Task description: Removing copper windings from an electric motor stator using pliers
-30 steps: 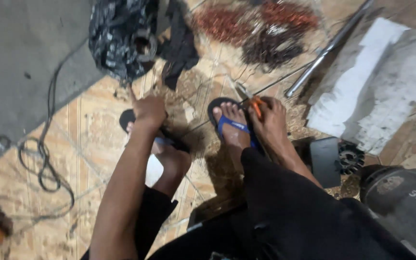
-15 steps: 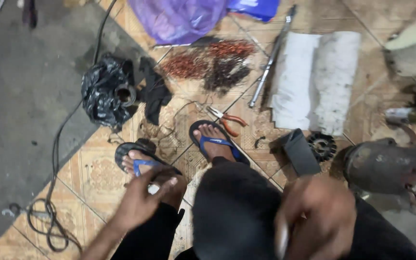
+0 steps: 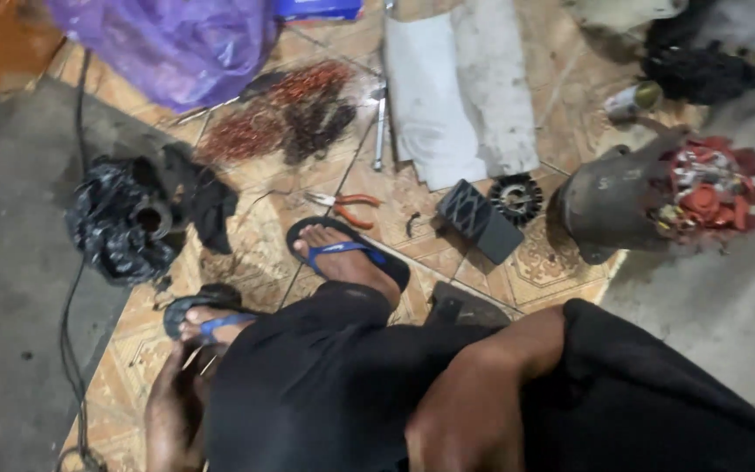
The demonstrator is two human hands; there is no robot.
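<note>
Cluttered patterned tile floor

Pliers — purple bag.

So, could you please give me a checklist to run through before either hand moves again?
1. Pliers lying free on the tiles, apart from both hands: ok.
2. Left hand empty: cannot tell; it sits low beside the left sandal.
3. Right hand empty: cannot tell, blurred.
4. Tiles by the feet uncluttered: not ok; black block and copper wire lie there.
5. Motor apart from the feet: ok.
</note>
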